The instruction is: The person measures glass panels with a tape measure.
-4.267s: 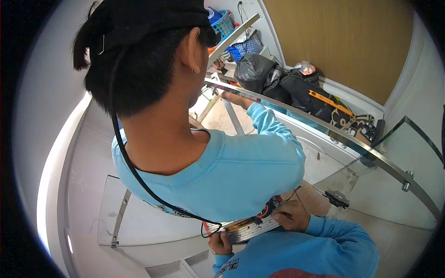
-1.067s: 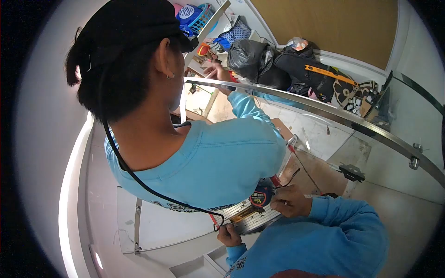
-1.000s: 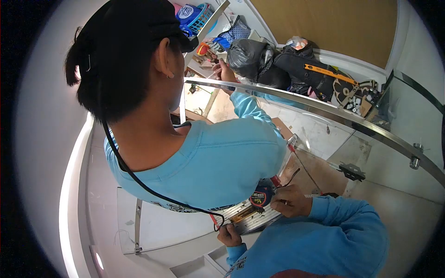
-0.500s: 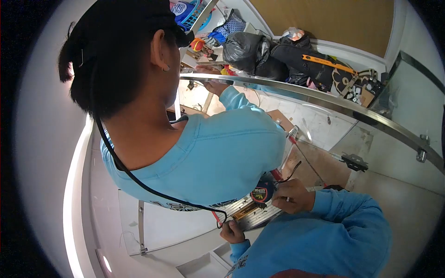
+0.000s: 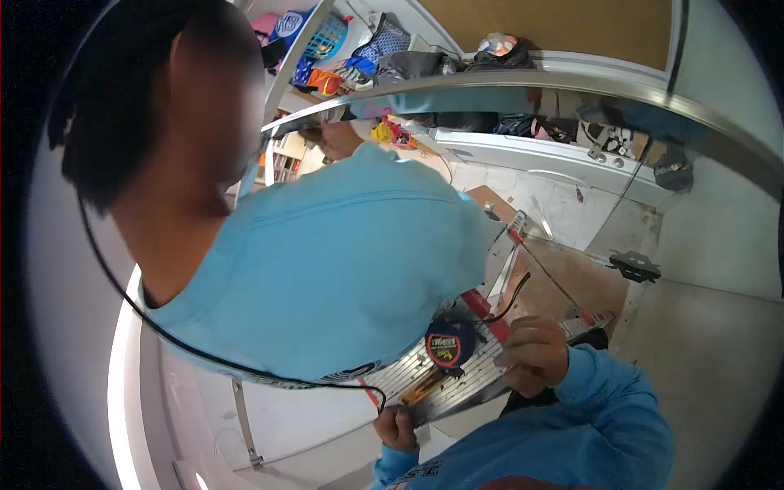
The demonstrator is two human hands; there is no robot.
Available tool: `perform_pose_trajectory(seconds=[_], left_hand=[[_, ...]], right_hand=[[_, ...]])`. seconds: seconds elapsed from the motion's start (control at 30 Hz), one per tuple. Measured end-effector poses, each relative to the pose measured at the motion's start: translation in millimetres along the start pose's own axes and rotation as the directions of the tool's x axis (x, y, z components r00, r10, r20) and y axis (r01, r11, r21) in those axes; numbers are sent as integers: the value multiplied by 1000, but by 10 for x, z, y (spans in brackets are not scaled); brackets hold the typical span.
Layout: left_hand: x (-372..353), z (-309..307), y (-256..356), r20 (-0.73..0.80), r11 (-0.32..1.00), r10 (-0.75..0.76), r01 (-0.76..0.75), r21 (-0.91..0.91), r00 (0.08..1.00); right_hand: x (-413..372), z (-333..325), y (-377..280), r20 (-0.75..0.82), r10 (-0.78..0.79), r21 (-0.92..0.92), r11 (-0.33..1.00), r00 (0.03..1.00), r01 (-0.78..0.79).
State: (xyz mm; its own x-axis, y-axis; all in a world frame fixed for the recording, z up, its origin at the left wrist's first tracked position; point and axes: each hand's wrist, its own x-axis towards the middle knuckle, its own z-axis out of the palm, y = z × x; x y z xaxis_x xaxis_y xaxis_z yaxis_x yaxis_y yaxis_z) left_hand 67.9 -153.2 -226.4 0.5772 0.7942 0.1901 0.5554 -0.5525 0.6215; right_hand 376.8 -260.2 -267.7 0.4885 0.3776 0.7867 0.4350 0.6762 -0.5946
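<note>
My left hand (image 5: 398, 427) is closed at the near edge of a ribbed metal ladder top (image 5: 482, 371). A thin black cord (image 5: 245, 371) runs from a co-worker's neck down to its curled fingers. My right hand (image 5: 535, 357) hovers over the right side of the ladder, fingers bent inward; what they hold, if anything, is hidden. Between my hands a dark tape measure (image 5: 449, 345) with a red-and-yellow label sits at the ladder top. A black strap (image 5: 514, 298) curves up beside it. The co-worker (image 5: 343, 245), in a light blue shirt, stands close in front of me.
A curved metal-edged rail (image 5: 490, 79) crosses ahead. Beyond it lie a blue basket (image 5: 327, 38), black bags (image 5: 412, 67) and mixed items. A black bracket (image 5: 635, 266) is at the right. The co-worker's hand (image 5: 339, 140) reaches toward the rail's left end.
My view has shifted, and the co-worker's head and body have moved left in it. My right hand has lifted slightly away from the tape measure, with its fingers turned differently. My left hand stays by the cord.
</note>
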Motion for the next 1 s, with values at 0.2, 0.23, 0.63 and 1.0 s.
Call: perform_pose_trajectory(seconds=[0.2, 0.23, 0.63, 1.0], left_hand=[[-146, 5, -275, -72, 980, 95, -81, 181, 993], [-128, 46, -207, -59, 976, 111, -97, 194, 992], [-220, 143, -277, -234, 997, 24, -8, 71, 972], [-163, 178, -308, -246, 990, 69, -35, 139, 967]], right_hand=[[-505, -113, 159, -29, 320, -129, 938, 947, -321], [-606, -97, 180, -8, 370, -63, 927, 929, -369], [-951, 23, 321, -32, 328, -13, 944, 944, -328], [-978, -16, 307, -46, 317, -68, 945, 947, -319]])
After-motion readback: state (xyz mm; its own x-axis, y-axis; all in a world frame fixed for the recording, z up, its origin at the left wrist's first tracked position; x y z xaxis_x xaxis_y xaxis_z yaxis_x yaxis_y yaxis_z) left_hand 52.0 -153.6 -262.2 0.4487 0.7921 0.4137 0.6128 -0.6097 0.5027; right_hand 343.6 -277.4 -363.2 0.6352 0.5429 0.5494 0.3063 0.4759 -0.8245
